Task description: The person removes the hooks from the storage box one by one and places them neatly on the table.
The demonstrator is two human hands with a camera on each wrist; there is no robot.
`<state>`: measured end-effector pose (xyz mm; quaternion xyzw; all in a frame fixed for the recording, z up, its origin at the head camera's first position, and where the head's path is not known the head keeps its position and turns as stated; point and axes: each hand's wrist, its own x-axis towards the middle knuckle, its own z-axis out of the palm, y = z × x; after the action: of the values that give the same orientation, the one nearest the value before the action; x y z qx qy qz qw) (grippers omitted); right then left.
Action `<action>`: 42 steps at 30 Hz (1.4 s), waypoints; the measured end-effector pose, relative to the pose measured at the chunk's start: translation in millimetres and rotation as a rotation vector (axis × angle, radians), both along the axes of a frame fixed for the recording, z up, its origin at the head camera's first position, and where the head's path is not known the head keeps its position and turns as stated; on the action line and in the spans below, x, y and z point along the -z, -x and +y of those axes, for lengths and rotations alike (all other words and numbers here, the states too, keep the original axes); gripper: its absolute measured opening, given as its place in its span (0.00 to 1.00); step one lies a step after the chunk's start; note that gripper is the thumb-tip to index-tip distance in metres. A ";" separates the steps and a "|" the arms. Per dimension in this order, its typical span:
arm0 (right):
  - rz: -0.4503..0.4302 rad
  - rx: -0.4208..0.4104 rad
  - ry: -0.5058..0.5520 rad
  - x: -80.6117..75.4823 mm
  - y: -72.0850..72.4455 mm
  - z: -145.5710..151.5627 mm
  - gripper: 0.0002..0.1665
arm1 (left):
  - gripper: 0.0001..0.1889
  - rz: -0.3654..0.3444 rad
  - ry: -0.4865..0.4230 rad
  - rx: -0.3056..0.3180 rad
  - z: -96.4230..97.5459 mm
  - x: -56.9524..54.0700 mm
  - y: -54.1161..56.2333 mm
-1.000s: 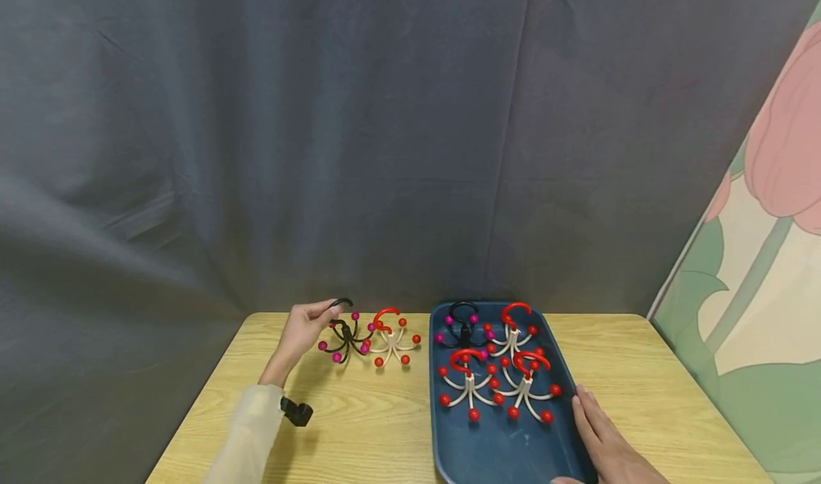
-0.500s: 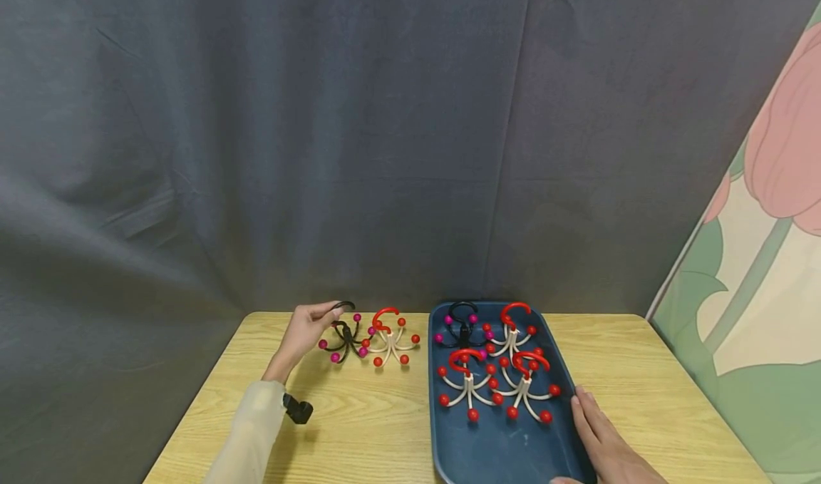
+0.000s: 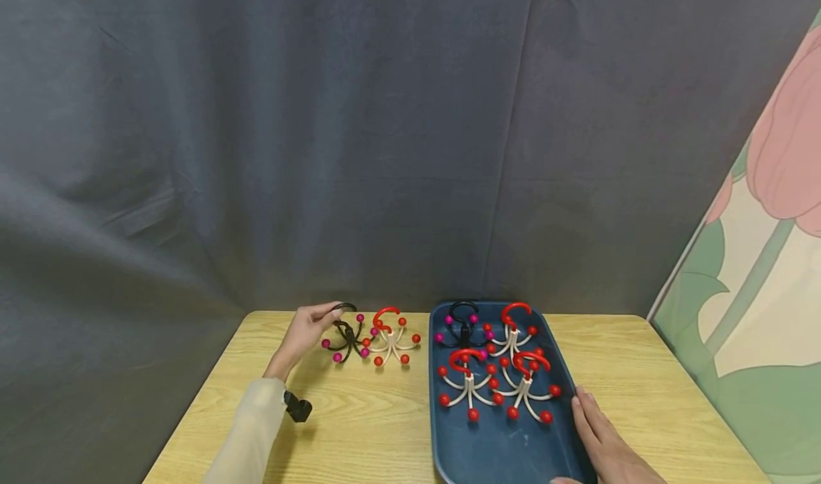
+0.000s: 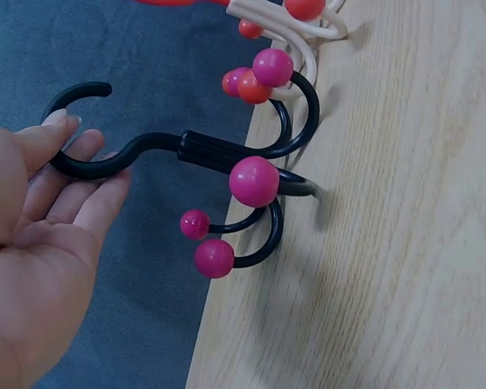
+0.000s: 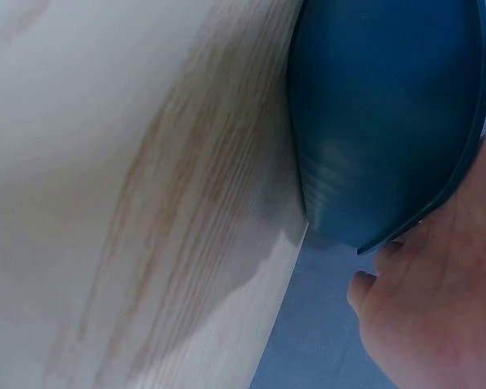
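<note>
My left hand (image 3: 306, 336) pinches the curved top of a black multi-arm hook (image 4: 215, 152) between thumb and fingers. The hook stands upright on the table, and magenta balls tip its spread arms. Close on its right is a white multi-arm hook (image 3: 390, 343) with red balls and a red top; their arms overlap in the head view. My right hand (image 3: 612, 441) holds the dark blue tray (image 3: 500, 459) by its right side, fingers along the outer wall and thumb over the rim. In the right wrist view that hand (image 5: 441, 300) lies against the tray's outside.
Inside the tray, a black hook (image 3: 465, 336) and several white hooks, such as the front-left one (image 3: 470, 382), stand in its far half. The wooden table (image 3: 359, 427) ends at a grey curtain (image 3: 353, 149). A flower-patterned panel (image 3: 750, 270) rises on the right.
My left hand and the black hook have shifted slightly right, toward the white hook. My right hand and the tray stay in place.
</note>
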<state>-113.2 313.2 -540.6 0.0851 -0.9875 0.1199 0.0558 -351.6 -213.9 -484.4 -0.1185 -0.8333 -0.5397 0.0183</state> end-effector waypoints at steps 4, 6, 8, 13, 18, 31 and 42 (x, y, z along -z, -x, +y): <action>0.028 -0.019 -0.009 2.0 0.6 0.8 0.74 | 0.19 -0.017 0.015 -0.001 -2.3 1.0 -1.3; 0.040 -0.024 -0.018 2.5 0.9 1.3 0.74 | 0.19 -0.020 0.025 0.005 -2.7 1.3 -1.6; 0.038 -0.025 -0.014 1.8 0.9 1.3 0.74 | 0.20 -0.023 0.027 0.011 -2.6 1.2 -1.3; -0.038 -0.015 0.045 -3.4 1.1 -0.1 0.74 | 0.22 -0.025 0.050 0.028 -2.4 -0.3 -0.1; -0.070 -0.008 0.065 -7.9 1.4 -1.8 0.74 | 0.27 0.007 0.101 0.025 -1.5 -6.4 -2.7; -0.095 -0.008 0.076 -9.7 1.3 -0.8 0.74 | 0.24 0.203 0.121 -0.139 41.4 -75.6 -31.4; -0.060 -0.019 0.062 -5.4 2.9 0.0 0.74 | 0.14 0.459 0.037 0.059 102.3 -92.3 -61.3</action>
<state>-116.2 313.2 -535.2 0.0891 -0.9838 0.1534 0.0274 -290.3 -111.7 -392.1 -0.2625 -0.8133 -0.4835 0.1893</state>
